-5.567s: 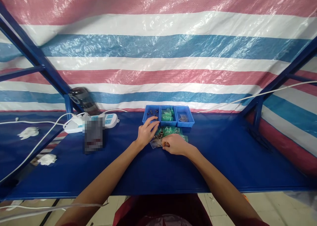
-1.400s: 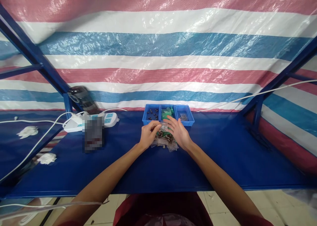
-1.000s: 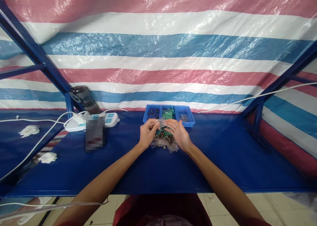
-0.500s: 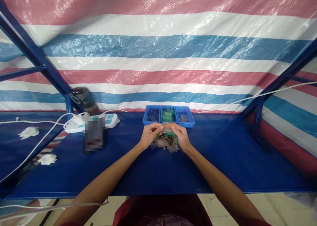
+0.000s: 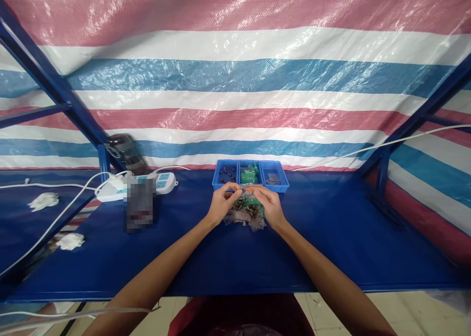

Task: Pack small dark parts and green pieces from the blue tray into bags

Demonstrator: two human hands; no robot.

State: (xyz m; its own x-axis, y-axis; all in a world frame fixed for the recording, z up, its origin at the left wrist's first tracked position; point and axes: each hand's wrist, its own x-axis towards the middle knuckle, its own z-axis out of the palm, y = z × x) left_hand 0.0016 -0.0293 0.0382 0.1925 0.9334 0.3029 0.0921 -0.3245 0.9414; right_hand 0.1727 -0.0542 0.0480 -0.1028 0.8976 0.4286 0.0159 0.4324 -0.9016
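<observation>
My left hand (image 5: 222,204) and my right hand (image 5: 270,206) face each other over a small pile, fingers pinched together. Between their fingertips they hold a small clear plastic bag (image 5: 247,192); its contents are too small to make out. Right below lies a pile of clear bags (image 5: 253,222) with small brown metal parts (image 5: 251,209) and some green packaging among them. Just beyond my hands stands a blue three-compartment tray (image 5: 274,187). Small dark metal pieces (image 5: 231,169) lie in its left compartment, green packets (image 5: 250,172) in the middle one, and flat clear bags (image 5: 273,178) in the right one.
On the left of the blue table (image 5: 331,238) are a white power strip (image 5: 167,183) with cables, a blurred-out dark object (image 5: 140,206), a dark bottle (image 5: 127,152) and crumpled white tissues (image 5: 70,241). Blue frame posts and a striped plastic sheet (image 5: 257,100) enclose the back.
The whole scene sits slightly lower, as the camera has tilted up a little. Both hands keep their pinch on the clear bag, with only slight finger movement.
</observation>
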